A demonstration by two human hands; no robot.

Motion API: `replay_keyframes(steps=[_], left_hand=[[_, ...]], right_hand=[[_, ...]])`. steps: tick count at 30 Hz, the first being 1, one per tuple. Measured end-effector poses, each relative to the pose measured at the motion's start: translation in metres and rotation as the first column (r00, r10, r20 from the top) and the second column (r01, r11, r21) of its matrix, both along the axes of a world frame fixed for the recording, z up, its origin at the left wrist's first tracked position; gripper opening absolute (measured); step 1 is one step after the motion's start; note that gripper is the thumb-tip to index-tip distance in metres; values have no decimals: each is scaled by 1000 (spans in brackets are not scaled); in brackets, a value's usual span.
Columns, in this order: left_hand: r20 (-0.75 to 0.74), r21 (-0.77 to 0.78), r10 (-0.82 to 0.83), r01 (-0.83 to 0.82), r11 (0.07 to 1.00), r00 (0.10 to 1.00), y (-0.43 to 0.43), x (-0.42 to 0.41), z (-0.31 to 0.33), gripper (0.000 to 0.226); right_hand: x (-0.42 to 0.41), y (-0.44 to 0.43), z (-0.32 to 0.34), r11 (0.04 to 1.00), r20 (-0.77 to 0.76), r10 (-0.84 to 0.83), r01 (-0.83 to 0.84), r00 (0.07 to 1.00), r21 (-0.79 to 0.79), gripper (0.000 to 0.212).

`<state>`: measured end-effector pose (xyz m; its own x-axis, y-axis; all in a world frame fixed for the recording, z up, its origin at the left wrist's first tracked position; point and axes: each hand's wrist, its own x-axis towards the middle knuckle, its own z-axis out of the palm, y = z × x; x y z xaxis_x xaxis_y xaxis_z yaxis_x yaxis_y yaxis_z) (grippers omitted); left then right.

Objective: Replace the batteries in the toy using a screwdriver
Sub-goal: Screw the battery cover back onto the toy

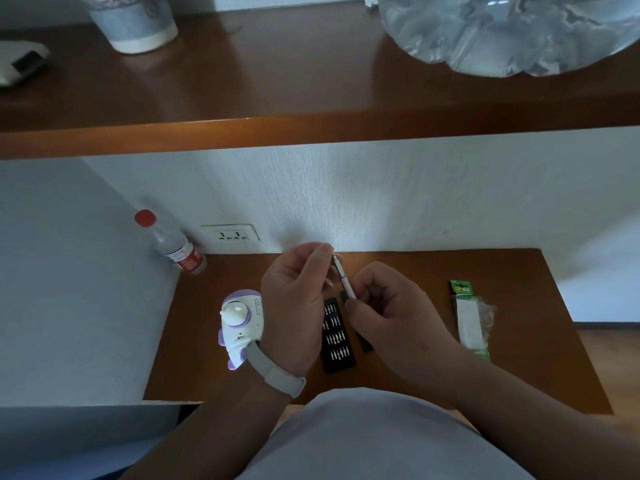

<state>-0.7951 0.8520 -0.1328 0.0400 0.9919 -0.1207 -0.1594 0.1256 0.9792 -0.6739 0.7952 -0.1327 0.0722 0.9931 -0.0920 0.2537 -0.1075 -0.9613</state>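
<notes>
Screwdriver (344, 278) pinched between both hands, toy (240, 325) beside left hand (294, 306)

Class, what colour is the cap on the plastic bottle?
The cap is red, best seen in the head view.

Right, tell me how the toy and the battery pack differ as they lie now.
The toy is rounded and bulky, white with purple; the battery pack is flat and long, green-topped in clear wrap. The toy sits partly behind the left hand; the battery pack lies to the right, in full view. Both rest on the brown table, unheld: the left hand and right hand hold the screwdriver.
</notes>
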Motion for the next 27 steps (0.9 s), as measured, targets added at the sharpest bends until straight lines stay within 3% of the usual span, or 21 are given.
replay_keyframes(steps=[6,11,17,21,25,27], left_hand=[[-43,10,-9,9,1000,999,0,-12,-3,11],[66,-42,-27,30,999,997,-2,-22,-4,19],[45,-53,-26,28,998,999,-3,-41,-17,21],[-188,-1,28,-29,1000,982,0,-68,-32,22],[-327,-118,-16,-24,993,945,8,-111,-54,10],[-472,-29,41,-63,998,881,13,-135,-71,7]], right_hand=[[-10,2,-2,1000,39,10,-10,999,2,10],[-18,3,-4,999,67,28,-30,997,16,14],[-30,7,-7,998,83,51,-53,995,19,9],[-40,10,-11,998,91,57,-57,994,-1,13],[-52,12,-16,998,107,62,-59,992,-33,15],[-58,13,-19,997,107,66,-61,992,-53,15]])
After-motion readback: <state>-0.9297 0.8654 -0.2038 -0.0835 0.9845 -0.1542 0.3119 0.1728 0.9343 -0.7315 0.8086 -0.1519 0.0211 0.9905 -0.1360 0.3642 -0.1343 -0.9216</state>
